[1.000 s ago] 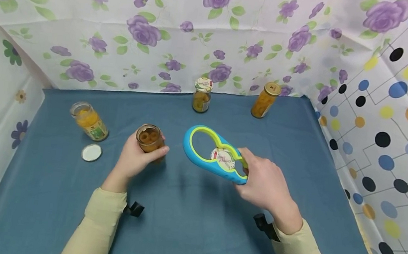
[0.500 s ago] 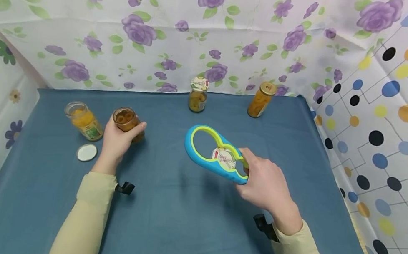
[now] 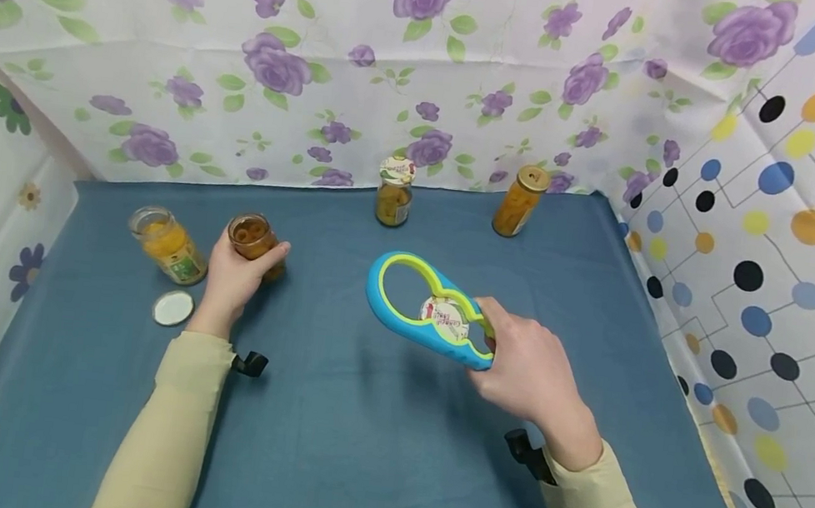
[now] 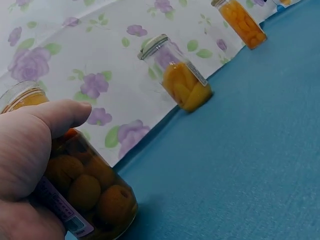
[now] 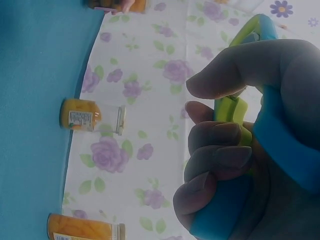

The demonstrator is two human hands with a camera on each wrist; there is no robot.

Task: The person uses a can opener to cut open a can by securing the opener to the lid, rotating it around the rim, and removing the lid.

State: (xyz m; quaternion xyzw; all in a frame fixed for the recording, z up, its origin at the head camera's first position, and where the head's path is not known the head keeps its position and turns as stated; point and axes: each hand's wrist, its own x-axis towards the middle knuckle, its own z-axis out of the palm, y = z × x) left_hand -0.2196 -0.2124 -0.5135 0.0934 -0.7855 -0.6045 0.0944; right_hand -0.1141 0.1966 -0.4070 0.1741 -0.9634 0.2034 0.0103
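My left hand [image 3: 226, 282] grips a lidless glass jar [image 3: 252, 238] of round brown fruit. Its base appears to meet the blue cloth in the left wrist view, with the thumb [image 4: 67, 116] across the upper side. Held above the cloth, a blue and lime-green jar opener [image 3: 414, 328] is in my right hand [image 3: 533, 369], the fingers curled round its handles. A printed round lid [image 3: 444, 317] sits within the opener's loop. Left of the held jar stands another lidless jar [image 3: 174, 248] of yellow fruit, a white lid [image 3: 173, 308] lying just in front of it.
At the back of the blue-covered table [image 3: 325, 446] stand two lidded jars: a short one with green-yellow contents [image 3: 393, 202] and a taller orange one [image 3: 515, 208]. A flowered curtain [image 3: 350, 97] rises behind, and a dotted curtain [image 3: 771, 312] is at the right.
My left hand has carried the brown-fruit jar leftward and slightly back, next to the yellow-fruit jar; it has hardly moved over the last half second. The right hand still holds the jar opener in place.
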